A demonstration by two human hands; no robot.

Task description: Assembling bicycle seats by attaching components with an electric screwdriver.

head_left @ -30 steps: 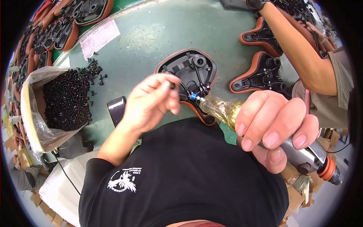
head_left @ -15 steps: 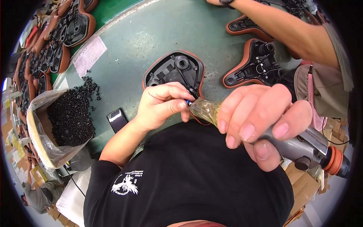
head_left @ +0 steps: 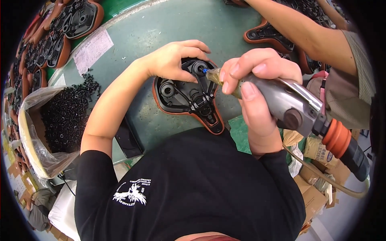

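A bicycle saddle (head_left: 171, 100) lies upside down on the table, its black underside and springs facing up and its brown edge showing around it. My left hand (head_left: 171, 60) grips the far part of the saddle, fingers over the far edge and thumb on the underside. In my right hand (head_left: 261, 76) is a grey air screwdriver (head_left: 277, 100) with a tape-wrapped front end. Its blue tip (head_left: 205, 70) is at the round spring mount on the saddle's far right. Whether a screw sits under the tip is too small to tell.
A plastic-lined box (head_left: 25, 130) of black screws stands at the left, with screws spilled beside it. A black phone-like slab (head_left: 128, 138) lies near my left elbow. More saddles (head_left: 82, 20) are stacked far left. A co-worker's arm (head_left: 297, 30) reaches in at the right, near another saddle (head_left: 269, 38).
My left hand has moved from the screwdriver's tip to the saddle's far part. The screwdriver has moved away from my body, its tip now at the spring mount. The saddle has shifted and turned slightly.
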